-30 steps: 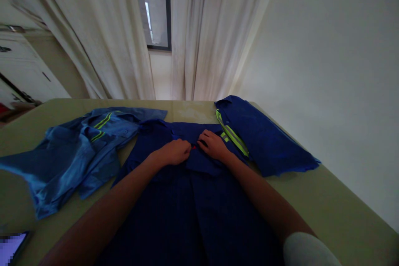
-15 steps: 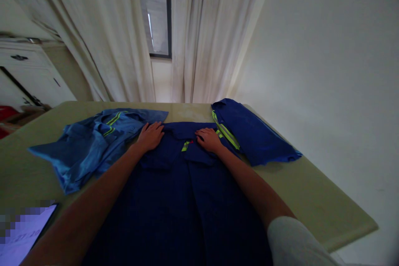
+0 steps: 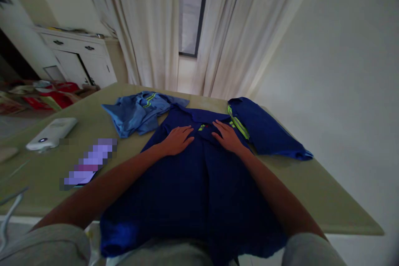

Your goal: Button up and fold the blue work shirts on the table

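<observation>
Resting flat and slightly spread, the fingers (image 3: pixel 187 130) of the left hand (image 3: pixel 177 140) and those of the right hand (image 3: pixel 228 138) grip nothing; both palms press down on the dark blue shirt (image 3: pixel 193 183). A second ago the two hands were bunched together, pinching at the shirt's front opening. Half a second ago the left had slid out to the shoulder. Now they lie side by side on the chest, one on each side of the opening, so the work looks to have passed from fiddling at the closure to pressing the cloth flat.

The shirt lies front up along the worktop (image 3: pixel 311 191), collar away from the person, hem hanging over the near edge, with a yellow-green strip showing between the hands. A crumpled light blue shirt (image 3: pixel 137 112) touches its left shoulder, and a folded dark blue garment (image 3: pixel 268 135) lies just beside its right.
</observation>
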A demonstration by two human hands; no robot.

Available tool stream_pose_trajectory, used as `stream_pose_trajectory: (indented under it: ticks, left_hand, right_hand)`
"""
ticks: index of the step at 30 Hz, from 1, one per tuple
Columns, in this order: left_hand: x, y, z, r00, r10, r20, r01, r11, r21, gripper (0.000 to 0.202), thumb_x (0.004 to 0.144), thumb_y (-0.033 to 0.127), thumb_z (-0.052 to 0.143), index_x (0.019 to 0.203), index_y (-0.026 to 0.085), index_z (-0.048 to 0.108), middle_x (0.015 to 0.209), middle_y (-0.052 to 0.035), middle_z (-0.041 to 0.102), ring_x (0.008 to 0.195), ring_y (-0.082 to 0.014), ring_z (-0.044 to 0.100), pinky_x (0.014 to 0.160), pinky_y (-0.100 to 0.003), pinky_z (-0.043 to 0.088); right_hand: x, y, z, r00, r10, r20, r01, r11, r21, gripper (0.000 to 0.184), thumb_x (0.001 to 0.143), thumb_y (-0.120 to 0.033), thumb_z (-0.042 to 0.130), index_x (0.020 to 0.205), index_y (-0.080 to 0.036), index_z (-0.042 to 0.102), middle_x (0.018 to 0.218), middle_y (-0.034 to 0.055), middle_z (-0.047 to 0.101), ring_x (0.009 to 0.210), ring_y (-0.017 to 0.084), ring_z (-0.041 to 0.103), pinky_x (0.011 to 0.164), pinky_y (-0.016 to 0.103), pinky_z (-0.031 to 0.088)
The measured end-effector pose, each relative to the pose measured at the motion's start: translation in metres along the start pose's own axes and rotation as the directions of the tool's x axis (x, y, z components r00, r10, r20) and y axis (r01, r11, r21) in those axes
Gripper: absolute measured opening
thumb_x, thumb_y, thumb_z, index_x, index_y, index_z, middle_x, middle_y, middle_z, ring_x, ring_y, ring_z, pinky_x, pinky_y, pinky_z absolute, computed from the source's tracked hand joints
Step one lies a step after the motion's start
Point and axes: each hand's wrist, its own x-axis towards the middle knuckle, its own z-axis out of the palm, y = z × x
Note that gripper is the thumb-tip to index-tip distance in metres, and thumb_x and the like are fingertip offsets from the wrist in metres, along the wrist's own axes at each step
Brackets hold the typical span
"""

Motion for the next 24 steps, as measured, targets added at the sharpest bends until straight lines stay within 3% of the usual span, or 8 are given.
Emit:
stream_pose_trajectory:
  ticks: [3,5,9,12,15,18,20,24]
  left_hand:
    - [-0.072,0.011,-0.009,0.994,-0.018,0.112,0.017,1.0,0.012,0.075,0.099,0.067,0.04,0.164,0.03,0.029,0.172,-0.0105,0.024,0.157,-0.0353,0.025,0.126,-0.062,0.012]
    - [-0.127,0.014,-0.012,0.986,-0.07,0.153,0.065,0.997,0.04,0.085,0.096,0.07,0.044,0.166,0.031,0.019,0.172,-0.0118,0.023,0.155,-0.0374,0.027,0.125,-0.063,0.017]
    - [-0.224,0.016,-0.002,0.994,-0.113,-0.01,0.113,0.984,0.136,0.1,0.086,0.07,0.058,0.167,0.036,0.009,0.172,-0.0094,0.025,0.152,-0.0363,0.034,0.124,-0.057,0.025]
    - [-0.275,0.019,0.017,0.98,-0.109,-0.167,0.149,0.956,0.254,0.114,0.07,0.057,0.077,0.165,0.041,0.017,0.17,-0.0076,0.03,0.149,-0.0415,0.036,0.125,-0.062,0.022]
    - [-0.306,0.017,0.037,0.945,-0.078,-0.317,0.184,0.929,0.322,0.106,0.068,0.035,0.076,0.162,0.042,0.028,0.166,-0.0073,0.038,0.146,-0.0425,0.041,0.125,-0.064,0.02]
    - [-0.321,0.004,0.051,0.895,-0.024,-0.446,0.181,0.933,0.312,0.089,0.076,0.021,0.062,0.158,0.044,0.037,0.158,-0.0045,0.049,0.142,-0.0373,0.048,0.122,-0.058,0.031]
    - [-0.324,-0.007,0.056,0.852,0.009,-0.524,0.148,0.955,0.257,0.087,0.078,0.018,0.056,0.157,0.046,0.037,0.153,-0.0029,0.054,0.14,-0.0361,0.051,0.118,-0.056,0.038]
    - [-0.321,-0.014,0.056,0.753,-0.048,-0.657,0.121,0.99,0.066,0.083,0.082,0.024,0.055,0.16,0.039,0.032,0.158,-0.008,0.046,0.139,-0.0398,0.051,0.116,-0.063,0.042]
  right_hand:
    - [-0.066,-0.015,-0.024,0.992,-0.098,0.08,0.092,0.993,0.069,0.059,0.104,-0.053,0.049,0.156,-0.025,0.043,0.164,0.0124,0.041,0.15,0.028,0.04,0.123,0.052,0.035]
    - [-0.118,-0.023,-0.039,0.988,-0.109,0.11,0.1,0.991,0.085,0.057,0.101,-0.056,0.053,0.151,-0.029,0.048,0.162,0.0107,0.043,0.149,0.029,0.041,0.122,0.054,0.036]
    - [-0.217,-0.025,-0.055,0.998,0.029,0.06,-0.034,0.996,0.085,0.045,0.097,-0.055,0.06,0.133,-0.03,0.06,0.151,0.013,0.054,0.139,0.033,0.052,0.116,0.056,0.044]
    - [-0.275,-0.021,-0.051,0.998,0.037,0.054,-0.039,0.999,0.038,0.058,0.087,-0.054,0.074,0.138,-0.032,0.059,0.152,0.0129,0.054,0.138,0.035,0.053,0.113,0.055,0.047]
    - [-0.311,-0.019,-0.037,1.0,0.013,0.016,-0.011,0.998,-0.069,0.08,0.081,-0.04,0.08,0.154,-0.032,0.046,0.159,0.0121,0.047,0.141,0.035,0.05,0.115,0.055,0.045]
    - [-0.327,-0.018,-0.025,0.999,-0.011,-0.053,0.002,0.985,-0.17,0.087,0.083,-0.022,0.074,0.161,-0.031,0.037,0.162,0.0103,0.043,0.145,0.032,0.047,0.116,0.053,0.042]
    - [-0.331,-0.015,-0.022,0.998,-0.058,-0.039,0.048,0.974,-0.222,0.092,0.082,-0.014,0.07,0.163,-0.032,0.032,0.166,0.008,0.038,0.149,0.031,0.041,0.118,0.051,0.04]
    - [-0.341,-0.007,-0.023,0.992,-0.108,-0.062,0.085,0.95,-0.301,0.096,0.08,-0.005,0.062,0.165,-0.031,0.026,0.17,0.0074,0.028,0.152,0.03,0.035,0.119,0.05,0.038]
